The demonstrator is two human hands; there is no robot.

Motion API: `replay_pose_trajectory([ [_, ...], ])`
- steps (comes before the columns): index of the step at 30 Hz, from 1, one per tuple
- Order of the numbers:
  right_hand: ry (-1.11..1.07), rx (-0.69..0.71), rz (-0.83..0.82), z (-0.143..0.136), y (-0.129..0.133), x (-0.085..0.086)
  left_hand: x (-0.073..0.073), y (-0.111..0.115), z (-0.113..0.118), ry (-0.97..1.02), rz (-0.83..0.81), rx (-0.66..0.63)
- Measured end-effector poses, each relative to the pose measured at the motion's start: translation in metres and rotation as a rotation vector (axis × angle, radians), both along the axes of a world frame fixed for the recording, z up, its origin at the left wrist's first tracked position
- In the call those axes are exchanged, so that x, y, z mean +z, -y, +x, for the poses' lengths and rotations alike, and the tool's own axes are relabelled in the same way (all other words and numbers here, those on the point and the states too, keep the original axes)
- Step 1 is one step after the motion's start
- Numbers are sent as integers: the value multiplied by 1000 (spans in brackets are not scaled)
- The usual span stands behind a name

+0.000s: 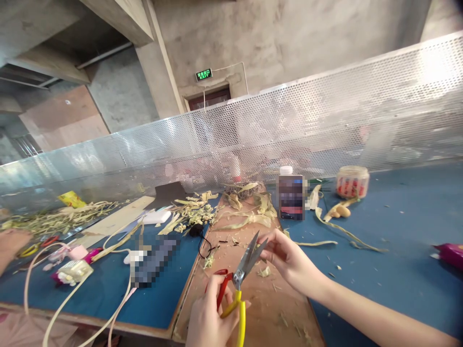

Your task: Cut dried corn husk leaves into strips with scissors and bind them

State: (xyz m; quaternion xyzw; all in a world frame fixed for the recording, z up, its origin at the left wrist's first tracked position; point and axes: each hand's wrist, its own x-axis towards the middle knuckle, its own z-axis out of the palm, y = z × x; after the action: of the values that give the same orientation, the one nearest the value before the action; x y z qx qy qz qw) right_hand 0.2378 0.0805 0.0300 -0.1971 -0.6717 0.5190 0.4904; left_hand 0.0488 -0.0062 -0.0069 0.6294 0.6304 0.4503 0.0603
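My left hand (208,313) is wrapped round the handles of a pair of scissors (248,262), one handle red and the other yellow. The metal blades point up and away from me, slightly parted. At the blade tips, my right hand (285,255) has its fingers pinched together; what lies between them, if anything, is hidden. Both hands are above a brown wooden board (231,241) scattered with dry plant scraps. Dried husk strips (253,219) lie farther up this board, beyond the blades.
A dark-labelled bottle with a white cap (286,170) and a clear jar (352,182) stand at the back. Left are a pixelated dark object (155,262), cables, and dried stalks (68,217). Another person's hand (12,246) shows at far left. A perforated metal screen (307,115) runs behind.
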Motion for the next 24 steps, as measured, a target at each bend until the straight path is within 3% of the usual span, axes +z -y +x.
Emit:
replay_pose_trajectory([
  [24, 34, 5, 15, 0, 3, 2, 5, 0, 4, 74, -14, 14],
])
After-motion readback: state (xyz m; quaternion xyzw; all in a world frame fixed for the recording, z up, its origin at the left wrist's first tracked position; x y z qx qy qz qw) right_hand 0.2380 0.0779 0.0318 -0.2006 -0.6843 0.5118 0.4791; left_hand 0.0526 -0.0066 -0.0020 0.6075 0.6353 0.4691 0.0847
